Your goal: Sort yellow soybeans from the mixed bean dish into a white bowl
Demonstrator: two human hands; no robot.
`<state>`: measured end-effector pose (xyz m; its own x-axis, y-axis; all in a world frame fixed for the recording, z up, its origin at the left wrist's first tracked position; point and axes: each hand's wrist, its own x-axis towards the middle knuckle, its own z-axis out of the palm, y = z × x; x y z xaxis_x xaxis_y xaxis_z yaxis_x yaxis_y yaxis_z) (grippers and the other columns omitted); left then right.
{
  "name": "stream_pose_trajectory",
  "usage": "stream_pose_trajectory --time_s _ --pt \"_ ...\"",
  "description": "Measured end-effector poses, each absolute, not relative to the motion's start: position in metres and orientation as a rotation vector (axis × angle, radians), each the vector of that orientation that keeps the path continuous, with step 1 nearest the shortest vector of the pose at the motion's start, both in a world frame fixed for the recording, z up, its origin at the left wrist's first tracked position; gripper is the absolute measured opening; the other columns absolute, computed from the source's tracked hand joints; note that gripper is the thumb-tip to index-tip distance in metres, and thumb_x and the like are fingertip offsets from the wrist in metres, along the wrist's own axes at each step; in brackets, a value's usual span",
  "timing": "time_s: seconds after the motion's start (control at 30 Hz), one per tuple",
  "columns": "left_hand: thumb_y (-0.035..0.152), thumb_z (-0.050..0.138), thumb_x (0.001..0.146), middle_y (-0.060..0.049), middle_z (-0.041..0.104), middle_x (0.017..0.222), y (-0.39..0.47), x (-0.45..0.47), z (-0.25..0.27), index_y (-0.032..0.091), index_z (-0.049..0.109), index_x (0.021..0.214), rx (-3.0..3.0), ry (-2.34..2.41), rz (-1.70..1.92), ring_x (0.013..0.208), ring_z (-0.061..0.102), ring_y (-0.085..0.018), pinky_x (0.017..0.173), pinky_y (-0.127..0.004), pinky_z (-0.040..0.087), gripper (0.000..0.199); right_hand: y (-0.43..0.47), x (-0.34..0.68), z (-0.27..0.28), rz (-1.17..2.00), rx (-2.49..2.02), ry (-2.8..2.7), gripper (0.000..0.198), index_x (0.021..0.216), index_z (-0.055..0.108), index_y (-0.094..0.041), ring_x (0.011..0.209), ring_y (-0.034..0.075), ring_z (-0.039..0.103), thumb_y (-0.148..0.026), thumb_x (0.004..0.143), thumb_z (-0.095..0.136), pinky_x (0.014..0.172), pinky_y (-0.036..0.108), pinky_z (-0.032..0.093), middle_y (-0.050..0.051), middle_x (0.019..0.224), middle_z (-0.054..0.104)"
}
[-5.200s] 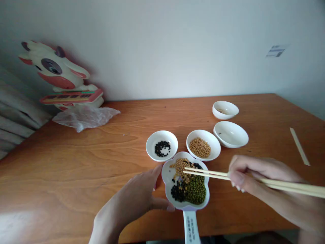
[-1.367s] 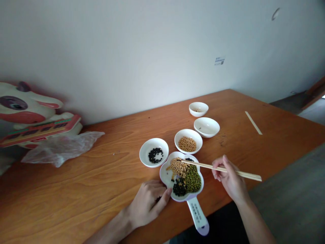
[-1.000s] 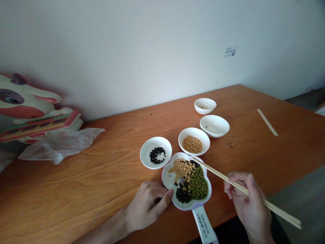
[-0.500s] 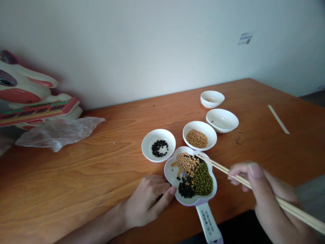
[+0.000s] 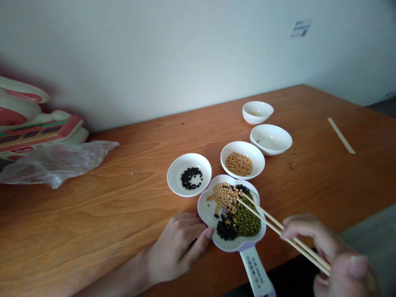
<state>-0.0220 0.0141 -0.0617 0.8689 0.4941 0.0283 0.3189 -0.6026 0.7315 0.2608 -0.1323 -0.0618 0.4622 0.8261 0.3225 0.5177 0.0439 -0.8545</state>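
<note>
Nearby — four bowls [image 5: 243, 159], plastic bag [image 5: 58, 161], paper strip [image 5: 341, 135]

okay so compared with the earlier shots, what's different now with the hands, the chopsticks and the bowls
The right hand has drawn back toward the near table edge and re-angled the chopsticks, whose tips are again over the yellow beans in the flower-shaped dish. The left hand kept steadying that dish at its rim. The black-bean bowl, yellow-bean bowl and the two far bowls look unmoved; nothing was picked up or let go.
</note>
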Motion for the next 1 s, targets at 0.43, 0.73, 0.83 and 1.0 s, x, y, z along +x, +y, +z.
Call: stream_pose_trajectory --time_s 0.43,0.73,0.83,1.0 --pt "0.027 0.034 0.118 -0.002 0.064 0.078 0.014 -0.022 -0.067 0.021 0.047 0.080 2.269 0.522 0.324 0.072 0.056 -0.017 0.072 -0.031 0.039 0.041 -0.119 0.257 -0.075 0.417 -1.612 -1.261 0.091 0.088 0.077 -0.024 0.082 0.025 0.075 -0.079 0.104 0.005 0.054 0.029 0.052 0.009 0.085 0.076" --pt "0.028 0.033 0.118 -0.002 0.067 0.081 0.015 -0.021 -0.066 0.021 0.051 0.082 2.290 0.519 0.335 0.075 0.060 -0.018 0.073 -0.032 0.040 0.041 -0.111 0.217 -0.040 0.326 -1.691 -1.132 0.061 0.092 0.074 -0.026 0.060 0.019 0.064 -0.060 0.113 0.029 0.055 0.031 0.048 0.004 0.074 0.070" --pt "0.028 0.033 0.118 -0.003 0.067 0.080 0.015 -0.021 -0.065 0.020 0.051 0.081 2.286 0.519 0.343 0.075 0.061 -0.018 0.072 -0.031 0.041 0.042 -0.109 0.217 -0.039 0.258 -1.669 -1.140 0.059 0.089 0.075 -0.026 0.061 0.016 0.064 -0.057 0.114 0.032 0.057 0.029 0.049 0.003 0.077 0.072" --pt "0.026 0.035 0.117 -0.003 0.068 0.080 0.015 -0.020 -0.065 0.020 0.052 0.081 2.298 0.520 0.353 0.074 0.061 -0.018 0.072 -0.031 0.041 0.041 -0.109 0.235 -0.051 0.136 -1.565 -1.328 0.057 0.088 0.077 -0.025 0.065 0.016 0.072 -0.045 0.116 0.032 0.052 0.025 0.050 0.004 0.079 0.078"
